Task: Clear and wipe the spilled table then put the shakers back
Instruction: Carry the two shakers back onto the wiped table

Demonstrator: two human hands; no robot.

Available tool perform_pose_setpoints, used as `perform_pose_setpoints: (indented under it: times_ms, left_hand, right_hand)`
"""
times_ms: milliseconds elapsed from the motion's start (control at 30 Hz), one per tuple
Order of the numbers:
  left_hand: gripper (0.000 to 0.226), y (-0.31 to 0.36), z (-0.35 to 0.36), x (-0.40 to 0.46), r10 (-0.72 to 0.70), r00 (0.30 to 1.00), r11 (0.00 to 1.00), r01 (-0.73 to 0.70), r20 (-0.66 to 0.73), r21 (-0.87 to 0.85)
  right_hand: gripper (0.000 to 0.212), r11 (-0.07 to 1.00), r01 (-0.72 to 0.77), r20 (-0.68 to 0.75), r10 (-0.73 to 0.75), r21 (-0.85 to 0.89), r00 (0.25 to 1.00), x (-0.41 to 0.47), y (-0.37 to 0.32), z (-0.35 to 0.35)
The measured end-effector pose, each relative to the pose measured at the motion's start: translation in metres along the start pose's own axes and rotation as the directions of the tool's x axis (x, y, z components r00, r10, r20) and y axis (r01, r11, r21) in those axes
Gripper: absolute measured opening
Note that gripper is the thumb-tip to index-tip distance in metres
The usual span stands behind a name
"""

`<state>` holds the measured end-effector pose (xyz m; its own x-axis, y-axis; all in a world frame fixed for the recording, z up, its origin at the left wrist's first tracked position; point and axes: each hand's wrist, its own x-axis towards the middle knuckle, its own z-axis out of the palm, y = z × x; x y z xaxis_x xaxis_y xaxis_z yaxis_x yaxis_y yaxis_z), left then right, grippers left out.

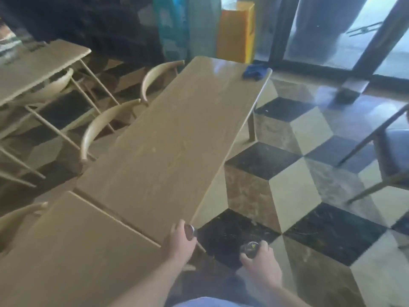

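A long tan wooden table (177, 134) stretches away from me, and its top shows a few faint pale marks near the middle. At its far right corner lies a crumpled blue cloth (254, 73). My left hand (179, 242) is closed around a shaker with a metal lid (191, 232), held at the table's near right corner. My right hand (260, 263) grips a second shaker (251, 248), its metal top facing up, over the checkered floor to the right of the table. Both shaker bodies are mostly hidden by my fingers.
A second tan table (73, 251) abuts the near end on the left. Curved-back chairs (106, 122) line the table's left side, with another table (37, 63) beyond them. A dark chair (385, 151) stands at the right. Glass doors (332, 29) and a yellow box (236, 32) are at the back.
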<state>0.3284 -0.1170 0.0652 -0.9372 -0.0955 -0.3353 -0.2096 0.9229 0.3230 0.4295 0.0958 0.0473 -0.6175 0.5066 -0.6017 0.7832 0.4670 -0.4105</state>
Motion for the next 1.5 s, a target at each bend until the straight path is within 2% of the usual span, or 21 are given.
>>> perform_pose_setpoints:
  times_ms: [167, 267, 500, 600, 667, 767, 900, 1033, 1167, 1367, 1500]
  left_hand:
    - [0.028, 0.072, 0.033, -0.006, 0.073, 0.995, 0.997, -0.075, 0.073, 0.029]
    - [0.032, 0.106, 0.050, -0.013, 0.153, 0.981, 0.983, -0.163, 0.118, 0.079]
    - [0.045, 0.172, 0.074, -0.015, 0.295, 0.933, 0.942, -0.320, 0.207, 0.100]
    - [0.041, 0.197, 0.078, -0.010, 0.340, 0.912, 0.924, -0.369, 0.229, 0.097]
    - [0.032, 0.212, 0.084, 0.000, 0.368, 0.898, 0.911, -0.400, 0.242, 0.101]
    - [0.032, 0.239, 0.091, 0.023, 0.379, 0.888, 0.902, -0.417, 0.260, 0.112]
    - [0.033, 0.277, 0.101, 0.070, 0.354, 0.906, 0.920, -0.382, 0.232, 0.088]
    - [0.035, 0.312, 0.106, 0.115, 0.315, 0.927, 0.941, -0.334, 0.203, 0.061]
    - [0.037, 0.338, 0.100, 0.146, 0.291, 0.945, 0.955, -0.296, 0.146, 0.010]
    - [0.034, 0.345, 0.085, 0.170, 0.116, 0.991, 0.990, -0.110, 0.068, -0.083]
    - [0.038, 0.337, 0.080, 0.178, -0.100, 0.994, 0.981, 0.106, 0.047, -0.160]
  right_hand:
    - [0.041, 0.985, -0.133, -0.091, 0.143, 0.106, 0.986, 0.001, 0.058, -0.042]
    - [0.035, 0.972, -0.187, -0.127, 0.206, 0.145, 0.970, 0.002, 0.075, -0.061]
    - [0.034, 0.936, -0.264, -0.128, 0.299, 0.235, 0.946, 0.016, 0.097, -0.095]
    - [0.042, 0.923, -0.279, -0.132, 0.321, 0.264, 0.938, 0.026, 0.099, -0.105]
    - [0.047, 0.944, -0.261, -0.138, 0.291, 0.200, 0.947, 0.038, 0.101, -0.111]
    - [0.054, 0.980, -0.200, -0.161, 0.195, -0.016, 0.967, 0.066, 0.101, -0.128]
    - [0.053, 0.981, -0.147, -0.192, 0.121, -0.130, 0.974, 0.116, 0.088, -0.168]
    - [0.042, 0.980, -0.116, -0.189, 0.085, -0.160, 0.978, 0.172, 0.065, -0.218]
    - [0.055, 0.983, -0.031, -0.215, -0.009, -0.182, 0.977, 0.224, 0.035, -0.249]
    - [0.044, 0.966, 0.119, -0.132, -0.152, -0.232, 0.980, 0.272, -0.019, -0.268]
    - [0.048, 0.934, 0.252, -0.014, -0.264, -0.255, 0.964, 0.304, -0.058, -0.267]
